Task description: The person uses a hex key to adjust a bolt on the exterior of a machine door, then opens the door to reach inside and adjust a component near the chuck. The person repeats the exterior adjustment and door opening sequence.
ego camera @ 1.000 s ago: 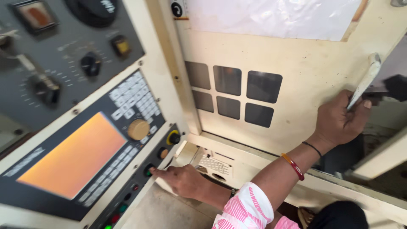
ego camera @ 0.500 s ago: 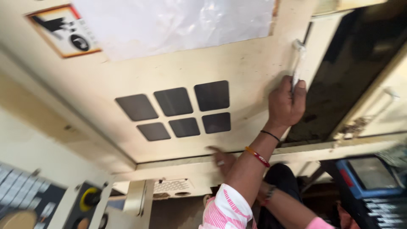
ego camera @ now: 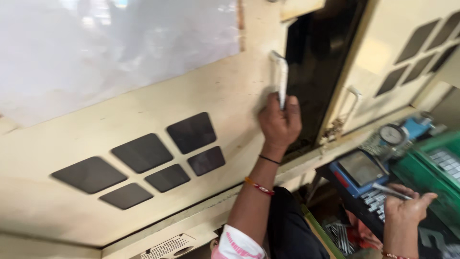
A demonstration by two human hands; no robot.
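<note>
Found left hand (ego camera: 280, 120) closed in a full fist round the lower end of a pale bar handle (ego camera: 281, 76), fingers wrapped tight, back of hand toward the camera. Located that handle upright at the right edge of a cream machine door (ego camera: 143, 144), just beside a dark opening (ego camera: 316, 72). Noted five dark square panes (ego camera: 191, 132) set in the door below a cloudy clear sheet (ego camera: 120, 48). Recorded a black thread and a red-orange thread (ego camera: 258, 186) on the left forearm, with a pink-and-white sleeve (ego camera: 237, 244) at the bottom edge.

Found right hand (ego camera: 407, 207) low at the right, well apart from the left, pinching a slender metal rod (ego camera: 389, 191) between thumb and fingers. Observed the rod lying nearly level, tip pointing left over the keys of a blue box with a grey screen (ego camera: 359, 170). Could not tell whether the tip touched the keys.

Noted a round dial gauge (ego camera: 392, 135) just behind the blue box and a green keyed unit (ego camera: 441, 163) beside it at the right. Recorded a second cream door (ego camera: 397, 43) beyond the opening, carrying its own pale handle (ego camera: 352, 103) and further dark panes. Marked heavy motion blur across the left side.
</note>
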